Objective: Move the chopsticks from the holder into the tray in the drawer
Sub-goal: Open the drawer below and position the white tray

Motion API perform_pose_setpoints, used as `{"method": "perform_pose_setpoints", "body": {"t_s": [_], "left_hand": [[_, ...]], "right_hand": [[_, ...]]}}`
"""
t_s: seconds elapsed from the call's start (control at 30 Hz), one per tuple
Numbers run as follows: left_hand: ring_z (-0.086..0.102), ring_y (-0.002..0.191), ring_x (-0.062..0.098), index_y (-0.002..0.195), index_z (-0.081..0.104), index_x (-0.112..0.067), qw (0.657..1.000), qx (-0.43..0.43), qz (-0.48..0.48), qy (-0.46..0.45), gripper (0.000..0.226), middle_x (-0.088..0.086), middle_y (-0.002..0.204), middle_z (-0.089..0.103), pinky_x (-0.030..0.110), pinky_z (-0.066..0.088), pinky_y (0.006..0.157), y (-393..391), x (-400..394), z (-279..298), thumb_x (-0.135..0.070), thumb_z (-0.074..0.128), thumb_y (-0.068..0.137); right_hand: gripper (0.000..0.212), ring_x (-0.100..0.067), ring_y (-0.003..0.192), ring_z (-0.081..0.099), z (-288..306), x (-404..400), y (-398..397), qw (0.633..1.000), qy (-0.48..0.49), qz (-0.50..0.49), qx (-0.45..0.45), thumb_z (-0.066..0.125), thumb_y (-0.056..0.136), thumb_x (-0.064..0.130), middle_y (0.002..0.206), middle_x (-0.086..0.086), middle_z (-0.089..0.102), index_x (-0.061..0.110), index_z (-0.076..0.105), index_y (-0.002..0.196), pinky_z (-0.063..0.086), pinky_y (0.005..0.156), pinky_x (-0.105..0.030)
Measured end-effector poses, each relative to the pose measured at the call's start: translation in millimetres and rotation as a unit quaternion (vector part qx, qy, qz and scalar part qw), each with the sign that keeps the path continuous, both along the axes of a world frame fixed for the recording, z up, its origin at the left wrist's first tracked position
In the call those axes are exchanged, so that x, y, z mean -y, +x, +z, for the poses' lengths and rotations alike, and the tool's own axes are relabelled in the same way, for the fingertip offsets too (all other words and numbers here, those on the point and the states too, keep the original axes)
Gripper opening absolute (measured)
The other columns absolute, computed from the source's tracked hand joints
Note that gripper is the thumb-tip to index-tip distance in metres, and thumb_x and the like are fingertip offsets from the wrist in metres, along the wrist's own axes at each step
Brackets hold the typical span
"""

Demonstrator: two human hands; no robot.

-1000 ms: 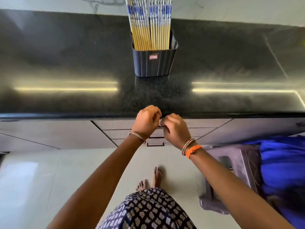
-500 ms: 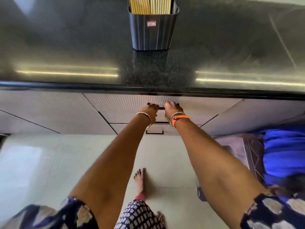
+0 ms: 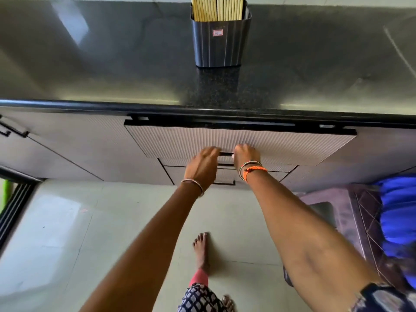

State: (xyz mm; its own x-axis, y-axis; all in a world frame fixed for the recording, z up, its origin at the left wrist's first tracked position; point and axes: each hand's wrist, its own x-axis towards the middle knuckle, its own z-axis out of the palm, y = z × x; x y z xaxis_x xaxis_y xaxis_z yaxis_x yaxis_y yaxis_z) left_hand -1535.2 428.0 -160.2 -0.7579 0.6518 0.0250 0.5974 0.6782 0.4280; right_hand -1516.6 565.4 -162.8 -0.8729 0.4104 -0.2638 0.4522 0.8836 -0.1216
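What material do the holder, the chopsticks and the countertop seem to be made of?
The holder: probably plastic, dark grey with a soft sheen and fine vertical ribs; it bears a small red sticker. The chopsticks: likely bamboo or wood, pale yellow and matte. The countertop: looks like polished granite, black with fine speckles, and glossy enough to show light reflections.

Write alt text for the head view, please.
Both hands, left hand and right hand, grip the handle of a top drawer pulled slightly open. Above, chopsticks stand in a dark holder on the black countertop.
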Motion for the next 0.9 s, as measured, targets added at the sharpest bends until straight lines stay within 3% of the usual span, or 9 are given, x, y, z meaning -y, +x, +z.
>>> {"method": "perform_pose_setpoints", "body": {"t_s": [0.07, 0.2, 0.33, 0.4, 0.47, 0.53, 0.7, 0.8, 0.9], "left_hand": [[0.042, 0.132, 0.033, 0.136, 0.041, -0.012, 0.995, -0.085, 0.043, 0.027, 0.053, 0.015, 0.141, 0.045, 0.047, 0.044, 0.104, -1.5, 9.7, 10.9, -0.011, 0.057, 0.086], [0.009, 0.147, 0.029, 0.148, 0.016, -0.026, 0.99, -0.068, 0.084, -0.089, 0.08, 0.008, 0.157, 0.018, 0.056, 0.013, 0.114, 0.2, 30.0, 29.5, -0.043, 0.059, 0.083], [0.055, 0.114, 0.026, 0.122, 0.052, -0.023, 0.99, -0.072, 0.021, -0.123, 0.037, 0.004, 0.119, 0.063, 0.044, 0.037, 0.098, 21.2, 35.4, 31.8, -0.043, 0.042, 0.093], [0.063, 0.096, 0.03, 0.114, 0.057, -0.021, 0.986, -0.084, -0.013, -0.141, 0.031, 0.006, 0.105, 0.069, 0.036, 0.045, 0.081, 34.0, 40.2, 38.6, -0.038, 0.038, 0.095], [0.064, 0.094, 0.031, 0.113, 0.059, -0.023, 0.982, -0.054, -0.039, -0.174, 0.031, 0.007, 0.104, 0.069, 0.032, 0.042, 0.069, 46.6, 49.8, 49.4, -0.039, 0.039, 0.095], [0.063, 0.098, 0.031, 0.112, 0.061, -0.029, 0.977, -0.016, -0.049, -0.208, 0.029, 0.008, 0.106, 0.068, 0.031, 0.041, 0.068, 61.1, 59.4, 60.4, -0.042, 0.043, 0.093], [0.059, 0.11, 0.026, 0.122, 0.054, -0.04, 0.941, 0.04, -0.121, -0.314, 0.037, 0.0, 0.12, 0.065, 0.032, 0.045, 0.079, 97.7, 78.4, 76.6, -0.052, 0.043, 0.09], [0.056, 0.117, 0.026, 0.127, 0.047, -0.046, 0.913, 0.102, -0.164, -0.359, 0.039, -0.003, 0.127, 0.061, 0.032, 0.043, 0.087, 122.7, 92.3, 80.4, -0.053, 0.044, 0.089], [0.056, 0.116, 0.026, 0.125, 0.049, -0.048, 0.89, 0.156, -0.196, -0.381, 0.041, -0.004, 0.126, 0.062, 0.035, 0.043, 0.095, 139.7, 98.4, 81.5, -0.056, 0.048, 0.085]], "right_hand": [[0.024, -0.034, 0.109, 0.063, 4.6, 5.8, 11.1, 1.0, 0.016, 0.015, 0.017, 0.046, 0.096, 0.006, 0.114, -0.017, 0.068, 0.003, 0.064, 0.111, 0.051, 0.09, -0.038], [0.025, -0.033, 0.11, 0.063, 19.4, 25.3, 48.7, 0.994, 0.053, 0.091, 0.028, 0.049, 0.092, 0.006, 0.115, -0.014, 0.068, 0.009, 0.065, 0.11, 0.051, 0.088, -0.037], [0.018, -0.034, 0.085, 0.066, 50.5, 32.6, 89.2, 0.972, 0.037, 0.14, -0.187, 0.054, 0.082, 0.021, 0.083, -0.01, 0.071, 0.013, 0.07, 0.079, 0.046, 0.066, -0.034], [0.016, -0.031, 0.089, 0.061, 62.7, 30.4, 97.1, 0.959, 0.01, 0.161, -0.234, 0.059, 0.082, 0.025, 0.087, -0.007, 0.068, 0.014, 0.07, 0.088, 0.044, 0.071, -0.034], [0.028, -0.026, 0.089, 0.056, 68.9, 22.9, 99.2, 0.982, -0.12, 0.123, -0.084, 0.057, 0.089, 0.034, 0.084, -0.002, 0.063, 0.013, 0.067, 0.103, 0.043, 0.07, -0.029], [0.043, -0.019, 0.068, 0.048, 75.6, 22.4, 105.6, 0.962, -0.238, 0.096, 0.094, 0.049, 0.093, 0.045, 0.064, 0.003, 0.05, 0.006, 0.067, 0.096, 0.032, 0.055, -0.026], [0.037, -0.006, 0.066, 0.046, 82.9, 40.2, 133.7, 0.929, -0.243, 0.163, 0.228, 0.046, 0.092, 0.052, 0.07, 0.014, 0.052, 0.03, 0.061, 0.067, 0.036, 0.059, -0.023], [0.042, -0.018, 0.104, 0.057, 83.7, 55.7, 154.9, 0.904, -0.257, 0.16, 0.303, 0.051, 0.089, 0.053, 0.11, 0.004, 0.06, 0.022, 0.069, 0.11, 0.054, 0.08, -0.034], [0.046, -0.021, 0.106, 0.056, 82.7, 68.7, 171.1, 0.884, -0.286, 0.144, 0.341, 0.059, 0.086, 0.048, 0.112, 0.005, 0.055, 0.018, 0.065, 0.121, 0.056, 0.088, -0.041]]}}
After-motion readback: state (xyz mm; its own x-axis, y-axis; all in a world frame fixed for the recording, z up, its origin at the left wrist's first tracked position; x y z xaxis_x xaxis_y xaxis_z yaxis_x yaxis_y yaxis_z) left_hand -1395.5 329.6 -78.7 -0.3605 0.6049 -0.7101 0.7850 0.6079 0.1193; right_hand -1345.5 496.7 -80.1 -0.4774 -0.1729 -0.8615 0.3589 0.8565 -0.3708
